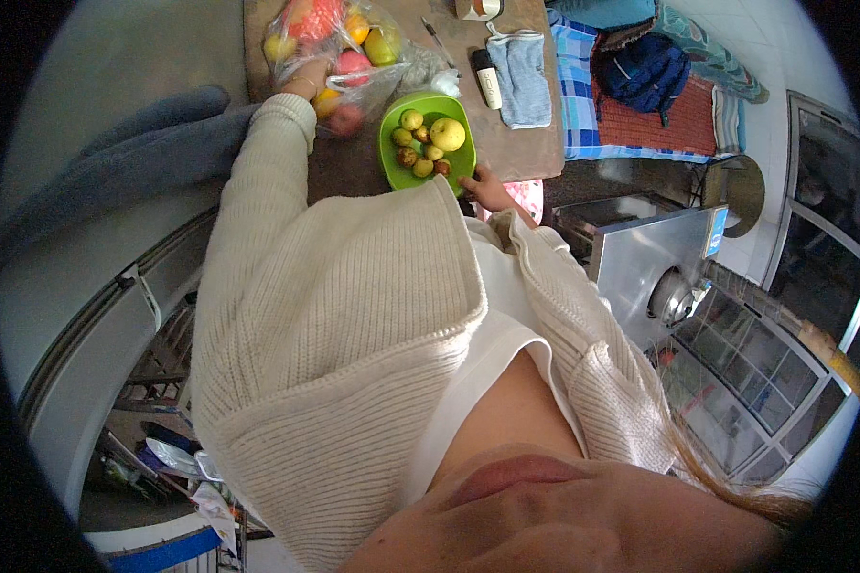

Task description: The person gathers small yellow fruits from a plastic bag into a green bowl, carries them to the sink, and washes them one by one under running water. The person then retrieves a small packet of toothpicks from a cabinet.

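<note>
My left hand [314, 77] reaches into a clear plastic bag [394, 75] of fruit on the brown table. Its fingers are hidden among the fruit and plastic. Inside the bag show an orange [356, 29], a yellow-green round fruit [382, 47] and several red or pink fruits [353, 66]. Close to the table's near edge stands a light-green plastic bowl [390, 168]. Several small yellow-brown fruits [405, 157] and one larger pale-yellow fruit [447, 135] lie in it. My right hand [489, 189] grips the bowl's rim at its near right corner.
On the brown table [530, 154] right of the bowl lie a blue-grey cloth [522, 79], a black-capped white bottle [486, 79] and a pen [437, 41]. Beyond is a bed or bench with a dark-blue backpack [645, 70]. A metal-topped stand [627, 251] holds a lidded pot [674, 297].
</note>
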The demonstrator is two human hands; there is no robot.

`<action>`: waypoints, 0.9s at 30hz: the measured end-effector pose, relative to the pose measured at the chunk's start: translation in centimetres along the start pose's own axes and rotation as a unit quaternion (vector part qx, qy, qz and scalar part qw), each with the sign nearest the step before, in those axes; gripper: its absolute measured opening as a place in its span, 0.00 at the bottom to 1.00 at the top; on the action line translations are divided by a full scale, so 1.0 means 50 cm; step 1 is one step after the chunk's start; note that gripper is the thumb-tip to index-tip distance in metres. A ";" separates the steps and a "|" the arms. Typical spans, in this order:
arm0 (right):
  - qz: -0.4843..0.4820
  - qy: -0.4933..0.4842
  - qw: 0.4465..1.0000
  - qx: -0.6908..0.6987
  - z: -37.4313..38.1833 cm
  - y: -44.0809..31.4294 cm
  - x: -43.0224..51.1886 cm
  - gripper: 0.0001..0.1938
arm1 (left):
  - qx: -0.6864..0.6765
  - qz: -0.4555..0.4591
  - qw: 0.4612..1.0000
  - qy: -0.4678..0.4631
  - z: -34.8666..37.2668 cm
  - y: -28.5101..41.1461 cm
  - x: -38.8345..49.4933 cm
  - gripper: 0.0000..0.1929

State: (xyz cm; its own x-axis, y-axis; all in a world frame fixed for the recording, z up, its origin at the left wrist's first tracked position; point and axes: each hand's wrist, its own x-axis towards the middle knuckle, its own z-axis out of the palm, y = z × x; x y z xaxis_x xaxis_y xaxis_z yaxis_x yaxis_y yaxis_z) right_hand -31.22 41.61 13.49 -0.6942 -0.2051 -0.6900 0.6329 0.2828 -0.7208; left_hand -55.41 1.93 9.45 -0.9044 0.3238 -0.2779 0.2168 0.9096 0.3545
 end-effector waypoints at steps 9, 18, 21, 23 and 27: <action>-0.011 0.008 1.000 -0.008 -0.004 0.014 0.013 0.16 | -0.188 -0.055 0.977 0.089 -0.014 -0.005 0.010 0.22; 0.014 -0.004 1.000 -0.021 -0.004 0.004 0.024 0.17 | -0.452 0.061 0.886 0.083 -0.038 0.245 -0.226 0.22; 0.004 -0.001 0.999 -0.035 0.001 -0.002 0.030 0.18 | -0.326 0.152 0.918 0.166 -0.023 0.368 -0.272 0.22; -0.023 0.011 1.000 0.003 0.003 -0.005 0.029 0.18 | -0.310 0.148 0.931 0.127 -0.022 0.409 -0.276 0.22; -0.006 0.009 1.000 -0.029 0.003 -0.005 0.018 0.17 | -0.342 0.158 0.895 0.237 -0.040 0.363 -0.252 0.14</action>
State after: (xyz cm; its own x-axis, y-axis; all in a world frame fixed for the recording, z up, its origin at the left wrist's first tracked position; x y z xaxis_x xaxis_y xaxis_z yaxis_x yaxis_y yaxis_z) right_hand -31.94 41.23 13.03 -0.7081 -0.1931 -0.6792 0.6031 0.3349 -0.7240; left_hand -40.83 13.83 21.16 -0.9274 0.2425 0.2847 0.3593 0.3668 0.8581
